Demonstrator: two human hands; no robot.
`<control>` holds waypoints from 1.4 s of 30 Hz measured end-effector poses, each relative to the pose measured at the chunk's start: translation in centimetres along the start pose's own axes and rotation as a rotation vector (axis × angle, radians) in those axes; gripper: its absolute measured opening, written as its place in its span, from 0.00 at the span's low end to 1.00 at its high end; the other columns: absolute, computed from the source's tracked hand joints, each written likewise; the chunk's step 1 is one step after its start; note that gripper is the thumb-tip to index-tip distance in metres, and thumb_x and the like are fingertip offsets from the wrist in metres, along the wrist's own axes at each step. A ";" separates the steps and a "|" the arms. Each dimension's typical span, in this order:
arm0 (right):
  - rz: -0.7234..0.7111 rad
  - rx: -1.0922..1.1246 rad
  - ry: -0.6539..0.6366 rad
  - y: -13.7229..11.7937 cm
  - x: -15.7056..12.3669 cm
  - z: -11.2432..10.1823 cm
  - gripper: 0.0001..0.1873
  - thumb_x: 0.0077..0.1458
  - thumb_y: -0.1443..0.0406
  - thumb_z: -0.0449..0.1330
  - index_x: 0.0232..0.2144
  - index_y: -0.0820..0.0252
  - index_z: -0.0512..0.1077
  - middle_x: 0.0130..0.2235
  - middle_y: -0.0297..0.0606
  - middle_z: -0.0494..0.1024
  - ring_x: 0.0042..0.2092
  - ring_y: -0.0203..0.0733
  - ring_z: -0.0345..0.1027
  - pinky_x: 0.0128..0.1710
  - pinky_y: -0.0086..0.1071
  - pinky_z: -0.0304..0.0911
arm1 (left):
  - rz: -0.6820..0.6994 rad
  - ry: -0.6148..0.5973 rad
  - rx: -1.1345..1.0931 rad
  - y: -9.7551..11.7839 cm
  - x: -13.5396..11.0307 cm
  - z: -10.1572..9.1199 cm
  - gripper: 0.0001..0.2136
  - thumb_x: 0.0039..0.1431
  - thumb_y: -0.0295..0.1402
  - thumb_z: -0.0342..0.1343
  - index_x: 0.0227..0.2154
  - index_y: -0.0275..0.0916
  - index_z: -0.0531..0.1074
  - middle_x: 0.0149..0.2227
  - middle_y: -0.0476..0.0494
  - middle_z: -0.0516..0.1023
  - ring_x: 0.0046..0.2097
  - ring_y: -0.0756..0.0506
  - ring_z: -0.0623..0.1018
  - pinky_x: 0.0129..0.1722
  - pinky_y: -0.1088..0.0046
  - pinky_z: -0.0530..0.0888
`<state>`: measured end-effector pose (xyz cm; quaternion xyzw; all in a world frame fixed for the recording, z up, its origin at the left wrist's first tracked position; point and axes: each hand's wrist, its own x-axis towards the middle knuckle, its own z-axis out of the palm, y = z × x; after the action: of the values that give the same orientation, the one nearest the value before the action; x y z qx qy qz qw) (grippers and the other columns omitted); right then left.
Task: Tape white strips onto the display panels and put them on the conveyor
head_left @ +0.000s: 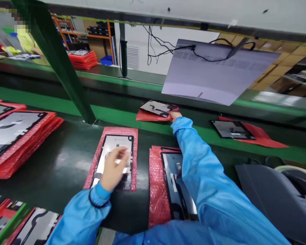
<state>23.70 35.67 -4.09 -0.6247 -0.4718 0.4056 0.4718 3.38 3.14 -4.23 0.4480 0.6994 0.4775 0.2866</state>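
Observation:
My left hand (116, 168) is slightly blurred over a tablet screen panel (109, 144) with a silver back and black border. Its fingers are curled with a gap to the thumb, and nothing shows in them. Under that panel lies a red bubble-wrap bag (91, 175). My right hand (175, 115) reaches forward and grips the right edge of another tablet screen (155, 107), which rests on its own red bag (146, 116) on the green strip. Its fingertips are partly hidden. Beneath my right forearm, a darker screen panel (172, 183) lies on red bubble wrap (158, 194).
Piled red bags with panels (20, 136) stand at the left. Another panel (231, 129) lies on a red bag at the right, behind a dark grey object (267, 194). A green post (58, 64) rises at left; a monitor (206, 71) hangs overhead. A person in yellow (27, 39) is beyond.

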 end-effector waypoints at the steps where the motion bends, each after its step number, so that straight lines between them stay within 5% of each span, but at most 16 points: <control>1: 0.034 0.027 -0.007 -0.2 -1.4 -0.2 0.13 0.45 0.74 0.62 0.19 0.60 0.62 0.21 0.32 0.69 0.28 0.36 0.68 0.27 0.30 0.69 | -0.102 -0.231 -0.206 1.2 -0.2 2.1 0.16 0.54 0.46 0.56 0.39 0.40 0.70 0.40 0.40 0.77 0.41 0.42 0.77 0.47 0.61 0.74; 3: 0.086 0.093 -0.016 -0.1 -5.5 -1.3 0.14 0.48 0.73 0.60 0.18 0.59 0.60 0.19 0.29 0.67 0.24 0.33 0.67 0.25 0.28 0.68 | -0.351 -0.504 -0.553 3.2 -0.1 5.9 0.18 0.54 0.46 0.58 0.41 0.37 0.70 0.43 0.36 0.77 0.42 0.42 0.78 0.47 0.61 0.75; 5: 0.097 0.249 -0.044 1.1 -10.9 -3.4 0.14 0.46 0.70 0.63 0.18 0.59 0.60 0.18 0.27 0.67 0.23 0.33 0.67 0.26 0.28 0.68 | -0.541 -0.565 -0.784 4.5 0.4 9.1 0.19 0.55 0.48 0.57 0.39 0.35 0.71 0.44 0.34 0.77 0.42 0.42 0.79 0.47 0.62 0.75; 8: 0.097 0.443 -0.241 3.8 -19.9 -8.8 0.16 0.40 0.62 0.70 0.22 0.59 0.65 0.20 0.29 0.72 0.25 0.36 0.70 0.27 0.30 0.69 | -0.540 -0.425 -1.037 5.1 0.7 12.3 0.16 0.50 0.42 0.63 0.36 0.34 0.73 0.40 0.37 0.80 0.44 0.41 0.79 0.47 0.62 0.76; 10: 0.212 0.345 -0.471 5.4 -24.6 -13.8 0.19 0.37 0.56 0.71 0.23 0.60 0.68 0.21 0.34 0.75 0.24 0.38 0.71 0.25 0.31 0.69 | -0.486 -0.231 -1.095 4.6 0.2 13.6 0.16 0.40 0.29 0.68 0.34 0.33 0.74 0.34 0.41 0.81 0.44 0.40 0.79 0.48 0.61 0.75; 12: 0.280 0.151 -0.568 6.3 -27.1 -19.0 0.22 0.36 0.51 0.71 0.23 0.61 0.70 0.20 0.36 0.75 0.21 0.37 0.69 0.22 0.30 0.66 | -0.478 -0.120 -1.069 3.8 -0.7 14.2 0.18 0.31 0.19 0.66 0.32 0.32 0.74 0.29 0.45 0.80 0.42 0.39 0.80 0.49 0.59 0.75; 16: 0.046 0.010 -0.151 6.2 -26.5 -25.9 0.26 0.35 0.44 0.68 0.20 0.60 0.69 0.15 0.32 0.69 0.17 0.30 0.60 0.17 0.24 0.58 | -0.432 -0.275 -1.019 3.1 -3.0 14.1 0.22 0.27 0.17 0.65 0.32 0.33 0.75 0.25 0.46 0.80 0.41 0.37 0.80 0.50 0.55 0.74; 18: 0.018 0.017 -0.098 5.8 -25.1 -25.9 0.28 0.34 0.42 0.66 0.22 0.59 0.69 0.17 0.32 0.70 0.18 0.30 0.61 0.17 0.24 0.57 | -0.367 -0.373 -0.994 3.3 -4.2 14.1 0.22 0.25 0.19 0.67 0.32 0.33 0.75 0.26 0.45 0.80 0.42 0.37 0.80 0.50 0.55 0.74; 22: 0.030 0.020 -0.283 5.8 -23.9 -22.9 0.29 0.31 0.42 0.67 0.22 0.60 0.68 0.19 0.32 0.71 0.21 0.34 0.63 0.20 0.27 0.58 | -0.256 -0.514 -0.914 4.3 -5.7 14.2 0.22 0.27 0.26 0.70 0.33 0.32 0.75 0.30 0.43 0.80 0.42 0.37 0.79 0.50 0.56 0.73; 24: -0.038 0.048 -0.209 6.3 -24.1 -22.6 0.29 0.29 0.43 0.68 0.22 0.61 0.69 0.20 0.31 0.72 0.24 0.35 0.64 0.24 0.29 0.60 | -0.241 -0.519 -0.821 4.4 -5.5 14.1 0.19 0.32 0.32 0.70 0.32 0.33 0.74 0.31 0.42 0.80 0.42 0.39 0.79 0.49 0.58 0.73; 29: -0.068 0.137 0.014 6.9 -24.1 -27.7 0.27 0.30 0.45 0.68 0.25 0.60 0.71 0.22 0.33 0.75 0.27 0.40 0.68 0.29 0.32 0.64 | -0.257 -0.460 -0.388 3.1 -3.7 13.2 0.15 0.34 0.31 0.69 0.26 0.33 0.73 0.28 0.44 0.78 0.36 0.41 0.78 0.43 0.62 0.74; 33: -0.022 0.178 0.055 6.8 -24.5 -29.7 0.26 0.28 0.46 0.69 0.24 0.59 0.70 0.22 0.33 0.75 0.26 0.41 0.69 0.29 0.33 0.65 | -0.205 -0.270 -0.181 1.7 -3.6 13.4 0.18 0.33 0.24 0.68 0.32 0.35 0.71 0.27 0.48 0.75 0.37 0.43 0.77 0.44 0.65 0.72; 37: 0.000 0.178 -0.095 7.8 -25.6 -26.1 0.28 0.30 0.47 0.68 0.30 0.59 0.72 0.25 0.34 0.77 0.29 0.42 0.71 0.31 0.35 0.67 | -0.085 -0.071 0.065 0.7 -5.0 14.2 0.23 0.45 0.27 0.63 0.46 0.35 0.67 0.25 0.52 0.70 0.33 0.45 0.76 0.41 0.68 0.72; 42: -0.006 0.079 -0.213 10.6 -27.1 -21.1 0.38 0.39 0.49 0.64 0.50 0.62 0.67 0.30 0.37 0.78 0.30 0.43 0.71 0.35 0.39 0.68 | -0.025 0.005 0.076 -0.3 -5.8 14.6 0.20 0.54 0.24 0.51 0.52 0.33 0.62 0.24 0.50 0.70 0.32 0.45 0.76 0.42 0.65 0.73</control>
<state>39.84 3.83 -7.98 -0.5576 -0.5047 0.4865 0.4446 17.90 3.84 -10.17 0.4488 0.7231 0.4481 0.2736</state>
